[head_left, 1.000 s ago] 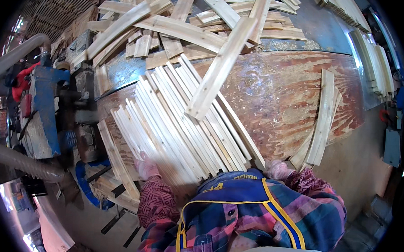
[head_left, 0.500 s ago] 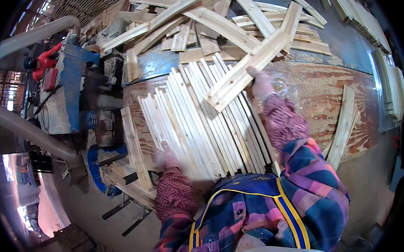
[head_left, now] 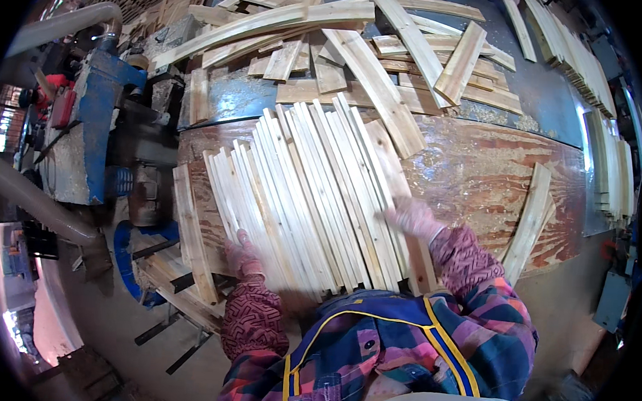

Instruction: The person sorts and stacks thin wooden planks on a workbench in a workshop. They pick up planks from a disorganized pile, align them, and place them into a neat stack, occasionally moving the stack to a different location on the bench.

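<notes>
Many narrow pale wooden boards (head_left: 303,192) stand side by side on edge in a slanting row on the worktable. My left hand (head_left: 243,258) rests against the near left side of the row, thumb and fingers apart, holding nothing. At the row's right end is my right hand (head_left: 416,218), its fingers reaching left onto the last boards. Motion blurs those fingers, so their grip is unclear. Just beside that hand a wider brownish board (head_left: 390,157) runs along the row's right side.
Loose boards (head_left: 374,83) lie heaped across the table's far side. Another board (head_left: 529,219) lies at the right, a further one (head_left: 194,234) at the left. A blue machine (head_left: 96,127) with hoses stands left. Stacked boards (head_left: 572,57) are at the far right.
My right hand has let go of the board it held above the row and has come down nearer to me, to the row's right end. My left hand stays at the row's left side.
</notes>
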A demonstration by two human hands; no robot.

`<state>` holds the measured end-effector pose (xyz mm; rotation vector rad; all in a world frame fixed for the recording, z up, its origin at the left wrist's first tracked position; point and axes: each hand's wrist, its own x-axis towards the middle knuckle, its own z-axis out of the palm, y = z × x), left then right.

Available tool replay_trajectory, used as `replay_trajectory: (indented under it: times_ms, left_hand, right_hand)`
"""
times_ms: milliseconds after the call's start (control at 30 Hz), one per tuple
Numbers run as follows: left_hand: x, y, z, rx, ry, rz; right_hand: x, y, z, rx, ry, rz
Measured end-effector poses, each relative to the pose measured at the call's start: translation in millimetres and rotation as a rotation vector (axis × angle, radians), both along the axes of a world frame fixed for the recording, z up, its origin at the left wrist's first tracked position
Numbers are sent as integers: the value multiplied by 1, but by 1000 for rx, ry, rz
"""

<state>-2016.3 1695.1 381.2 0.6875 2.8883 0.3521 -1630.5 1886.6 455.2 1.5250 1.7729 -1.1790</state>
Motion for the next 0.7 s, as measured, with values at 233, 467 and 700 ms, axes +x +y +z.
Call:
replay_trajectory:
  times_ms: [233,467,700]
  left_hand:
    - [7,13,16,-29,-70,25]
    - [6,7,5,0,14,-5]
    - [-11,-4,-10,7,-80,37]
  right_hand:
    - [-11,145,-47,790,-99,-334]
    - [15,138,6,495,22,-259]
    - [123,-93,-58,225,594,-468]
